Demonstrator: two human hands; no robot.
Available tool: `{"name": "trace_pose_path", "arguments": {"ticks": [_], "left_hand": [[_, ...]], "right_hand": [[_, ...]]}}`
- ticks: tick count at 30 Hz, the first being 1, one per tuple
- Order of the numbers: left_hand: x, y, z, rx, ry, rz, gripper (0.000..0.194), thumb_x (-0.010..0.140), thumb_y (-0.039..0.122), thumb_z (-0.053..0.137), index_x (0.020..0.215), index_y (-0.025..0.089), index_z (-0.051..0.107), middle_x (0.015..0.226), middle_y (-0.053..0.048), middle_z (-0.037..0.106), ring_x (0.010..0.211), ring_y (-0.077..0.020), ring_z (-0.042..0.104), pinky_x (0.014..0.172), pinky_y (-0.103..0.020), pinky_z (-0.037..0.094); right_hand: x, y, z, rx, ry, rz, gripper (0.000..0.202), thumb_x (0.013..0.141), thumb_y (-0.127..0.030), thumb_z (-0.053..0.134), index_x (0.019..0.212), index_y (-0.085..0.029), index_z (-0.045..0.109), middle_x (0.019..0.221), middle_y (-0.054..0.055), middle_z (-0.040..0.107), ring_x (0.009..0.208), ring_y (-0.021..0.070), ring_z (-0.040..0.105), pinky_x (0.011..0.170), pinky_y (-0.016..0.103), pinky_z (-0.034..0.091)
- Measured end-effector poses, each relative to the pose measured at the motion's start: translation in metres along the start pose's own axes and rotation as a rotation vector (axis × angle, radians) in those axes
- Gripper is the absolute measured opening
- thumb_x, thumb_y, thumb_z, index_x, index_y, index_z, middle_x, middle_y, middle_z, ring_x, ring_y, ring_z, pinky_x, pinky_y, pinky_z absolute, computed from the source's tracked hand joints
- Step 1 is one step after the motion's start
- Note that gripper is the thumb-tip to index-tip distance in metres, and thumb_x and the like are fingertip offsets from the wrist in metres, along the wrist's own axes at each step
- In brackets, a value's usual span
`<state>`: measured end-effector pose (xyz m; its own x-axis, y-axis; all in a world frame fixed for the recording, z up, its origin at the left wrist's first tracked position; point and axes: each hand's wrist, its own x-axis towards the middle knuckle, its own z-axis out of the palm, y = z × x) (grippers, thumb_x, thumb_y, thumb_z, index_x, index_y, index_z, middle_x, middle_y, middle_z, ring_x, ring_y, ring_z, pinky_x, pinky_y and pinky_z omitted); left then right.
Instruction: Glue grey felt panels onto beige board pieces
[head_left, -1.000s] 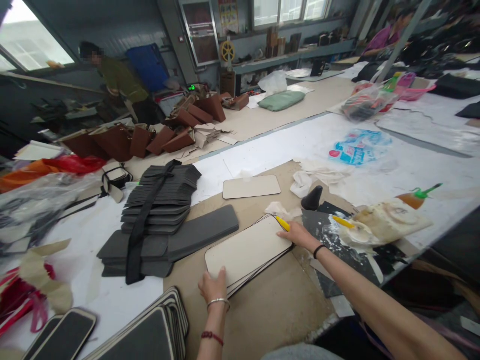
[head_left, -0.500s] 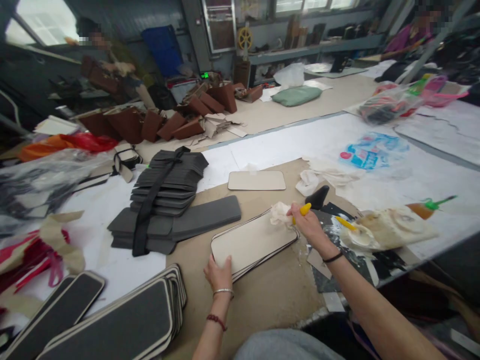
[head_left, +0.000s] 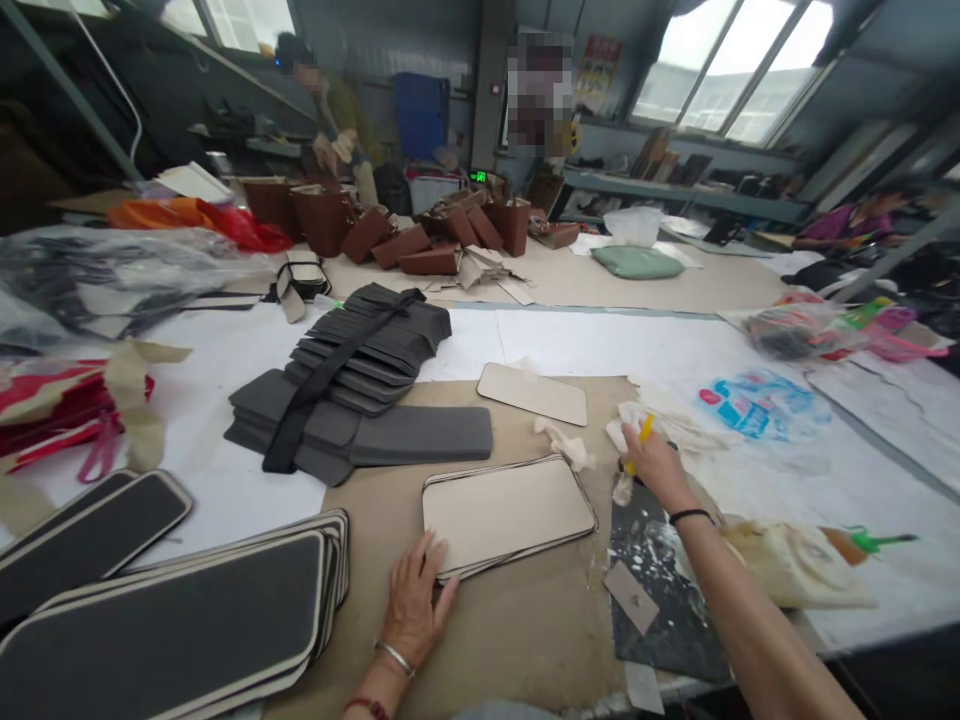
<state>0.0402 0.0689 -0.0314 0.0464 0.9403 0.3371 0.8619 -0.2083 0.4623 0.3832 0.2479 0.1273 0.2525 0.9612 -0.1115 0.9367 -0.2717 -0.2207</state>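
My left hand [head_left: 418,592] lies with spread fingers at the near left corner of a small stack of cream panels [head_left: 506,512] with dark edges. My right hand [head_left: 661,470] is closed around a yellow-handled brush [head_left: 642,440], whose whitish end points down over a dark glue-spotted board [head_left: 660,560]. A crumpled white cloth [head_left: 566,443] lies against the stack's far edge. Beyond it sits a single cream panel [head_left: 534,393]. A small grey-beige piece [head_left: 631,597] rests on the dark board.
Strapped dark grey pieces [head_left: 360,360] lie left of centre, with dark panels with cream borders [head_left: 172,620] at near left. A glue-stained container [head_left: 780,565] and a green-tipped bottle [head_left: 847,542] are at right. Brown bags [head_left: 405,245] and a co-worker [head_left: 337,120] are at the back.
My right hand has moved right, off the cream stack to the dark board, with the brush. The white cloth now lies loose behind the stack. My left hand's fingers have spread. The view has tilted up.
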Motion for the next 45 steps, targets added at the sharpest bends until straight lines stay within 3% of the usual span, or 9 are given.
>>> {"name": "trace_pose_path", "arguments": {"ticks": [4,9,14,21,25,32,37,41,45], "left_hand": [[0.003,-0.001,-0.001,0.029,0.019,-0.005,0.036,0.078,0.035,0.052,0.112,0.023,0.055,0.121,-0.011,0.055,0.113,-0.0259,0.048,0.091,-0.043,0.042],[0.002,-0.002,-0.005,0.053,0.046,0.03,0.032,0.08,0.033,0.05,0.109,0.02,0.056,0.118,-0.012,0.056,0.111,-0.0249,0.049,0.091,-0.041,0.042],[-0.003,-0.002,-0.007,0.066,0.065,0.085,0.026,0.082,0.03,0.049,0.105,0.02,0.057,0.112,-0.012,0.058,0.106,-0.0224,0.051,0.087,-0.038,0.043],[-0.004,-0.004,-0.008,0.111,0.121,0.162,0.028,0.083,0.03,0.05,0.107,0.019,0.057,0.11,-0.011,0.06,0.1,-0.0202,0.053,0.083,-0.035,0.044],[-0.004,-0.004,-0.009,0.118,0.12,0.167,0.027,0.083,0.031,0.051,0.106,0.02,0.058,0.109,-0.011,0.061,0.099,-0.0196,0.054,0.084,-0.035,0.043],[-0.006,-0.006,-0.006,0.121,0.147,0.196,0.027,0.083,0.03,0.051,0.107,0.021,0.058,0.11,-0.01,0.061,0.098,-0.0191,0.056,0.082,-0.033,0.043],[-0.005,-0.01,-0.004,0.151,0.17,0.232,0.029,0.081,0.03,0.053,0.109,0.022,0.057,0.109,-0.01,0.061,0.097,-0.0203,0.055,0.079,-0.033,0.042],[-0.006,-0.011,-0.003,0.214,0.171,0.27,0.03,0.081,0.029,0.052,0.11,0.022,0.057,0.108,-0.01,0.061,0.095,-0.0218,0.056,0.077,-0.034,0.042],[-0.01,-0.019,0.0,0.242,0.105,0.278,0.032,0.083,0.031,0.049,0.113,0.023,0.053,0.112,-0.011,0.059,0.089,-0.0217,0.058,0.072,-0.034,0.044]], "right_hand": [[-0.019,0.01,-0.007,0.41,-0.017,0.17,0.049,0.086,-0.043,0.023,0.098,-0.011,0.057,0.074,0.015,0.063,0.052,0.0191,0.054,0.055,0.032,0.042],[-0.06,-0.006,0.025,0.907,-0.14,0.191,0.042,0.077,-0.055,0.042,0.091,-0.017,0.05,0.084,0.012,0.064,0.053,0.0154,0.055,0.052,0.029,0.045],[-0.094,-0.062,0.066,1.091,-0.239,-0.05,0.048,0.066,-0.059,0.058,0.085,-0.015,0.054,0.083,0.01,0.065,0.067,0.0176,0.061,0.065,0.032,0.05],[-0.125,-0.15,0.122,1.157,-0.317,-0.228,0.043,0.072,-0.058,0.052,0.083,-0.017,0.057,0.074,0.004,0.065,0.062,0.0165,0.061,0.061,0.029,0.05],[-0.11,-0.126,0.127,0.935,-0.178,-0.213,0.041,0.075,-0.056,0.048,0.084,-0.017,0.057,0.073,0.005,0.065,0.063,0.0177,0.062,0.064,0.029,0.048],[-0.066,-0.025,0.081,0.359,0.202,0.0,0.037,0.082,-0.043,0.04,0.086,-0.015,0.063,0.07,0.01,0.065,0.067,0.0224,0.061,0.064,0.03,0.042],[-0.108,-0.059,0.086,0.259,0.201,-0.179,0.027,0.086,-0.028,0.036,0.091,-0.014,0.059,0.077,0.01,0.063,0.071,0.0195,0.059,0.066,0.028,0.041],[-0.155,-0.108,0.101,0.531,0.031,-0.389,0.021,0.086,-0.025,0.039,0.09,-0.016,0.058,0.077,0.006,0.063,0.073,0.016,0.059,0.068,0.025,0.043],[-0.153,-0.081,0.084,0.791,0.058,-0.268,0.021,0.086,-0.03,0.041,0.085,-0.018,0.059,0.075,0.003,0.064,0.069,0.0131,0.059,0.068,0.023,0.044]]}}
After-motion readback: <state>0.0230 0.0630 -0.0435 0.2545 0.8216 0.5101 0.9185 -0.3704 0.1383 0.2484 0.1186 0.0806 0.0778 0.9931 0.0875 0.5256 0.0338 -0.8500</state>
